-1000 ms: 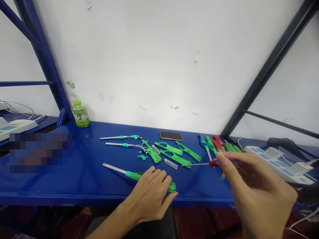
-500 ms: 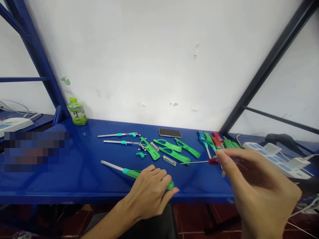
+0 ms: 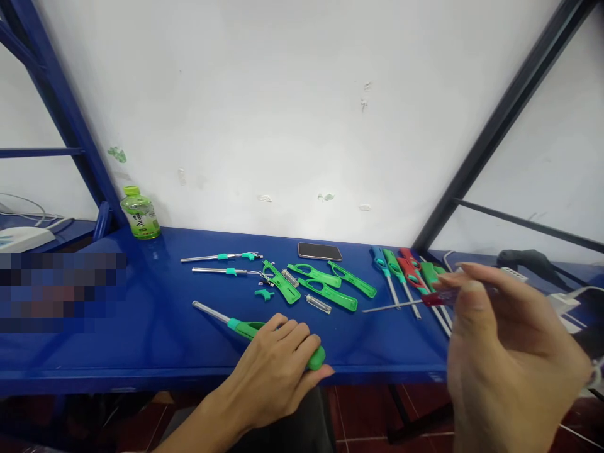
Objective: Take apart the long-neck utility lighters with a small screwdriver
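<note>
My left hand (image 3: 278,365) is closed over the handle of a green long-neck lighter (image 3: 245,328), whose metal tube points left above the blue table. In my right hand (image 3: 514,352) is a screwdriver (image 3: 434,298) with a red handle, its thin shaft pointing left, well apart from the lighter. Behind my left hand lie several green handle shells (image 3: 330,294) and clear fuel tanks (image 3: 318,304). Two metal lighter tubes (image 3: 221,270) with wires and a loose teal trigger (image 3: 264,294) rest to their left.
Several whole lighters (image 3: 403,277), blue, green and red, lie at the right. A phone (image 3: 319,251) is near the wall, and a green bottle (image 3: 140,214) stands at the back left. Power strips (image 3: 564,308) are beyond the rack post (image 3: 453,201).
My right hand has moved right with the screwdriver, away from the lighter. My left hand keeps its grip on the lighter. The view has shifted slightly.
</note>
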{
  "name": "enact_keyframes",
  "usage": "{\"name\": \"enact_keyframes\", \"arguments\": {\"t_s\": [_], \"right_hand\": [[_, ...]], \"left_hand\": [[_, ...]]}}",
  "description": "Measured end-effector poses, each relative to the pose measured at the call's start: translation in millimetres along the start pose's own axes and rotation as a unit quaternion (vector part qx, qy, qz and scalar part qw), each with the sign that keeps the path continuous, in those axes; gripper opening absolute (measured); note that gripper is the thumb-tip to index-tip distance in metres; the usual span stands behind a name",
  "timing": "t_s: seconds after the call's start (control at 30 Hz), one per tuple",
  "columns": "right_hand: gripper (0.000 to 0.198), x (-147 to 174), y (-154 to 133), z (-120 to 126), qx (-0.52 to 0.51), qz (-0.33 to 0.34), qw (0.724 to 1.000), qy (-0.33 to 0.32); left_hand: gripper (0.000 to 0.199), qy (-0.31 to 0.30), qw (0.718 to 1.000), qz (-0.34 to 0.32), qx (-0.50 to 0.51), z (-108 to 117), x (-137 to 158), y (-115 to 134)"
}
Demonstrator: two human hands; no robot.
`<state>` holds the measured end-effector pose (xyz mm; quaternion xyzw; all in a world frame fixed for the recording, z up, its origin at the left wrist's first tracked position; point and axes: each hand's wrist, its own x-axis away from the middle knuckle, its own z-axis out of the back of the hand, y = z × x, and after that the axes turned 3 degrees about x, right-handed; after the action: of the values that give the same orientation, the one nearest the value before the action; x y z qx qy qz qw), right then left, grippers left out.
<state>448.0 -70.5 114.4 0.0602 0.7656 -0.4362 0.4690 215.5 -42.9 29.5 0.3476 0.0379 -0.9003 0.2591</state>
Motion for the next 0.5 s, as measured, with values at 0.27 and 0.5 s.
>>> {"name": "enact_keyframes", "arguments": {"t_s": [0.27, 0.5], "right_hand": [[0.017, 2, -5, 6, 0.001, -0.024, 0.999, -0.044], [0.016, 1, -3, -1, 0.016, -0.033, 0.999, -0.032]], "left_hand": [[0.019, -0.048, 0.998, 0.021, -0.045, 3, 6, 2], [0.028, -0.074, 0.990, -0.001, -0.117, 9, 24, 28]]}}
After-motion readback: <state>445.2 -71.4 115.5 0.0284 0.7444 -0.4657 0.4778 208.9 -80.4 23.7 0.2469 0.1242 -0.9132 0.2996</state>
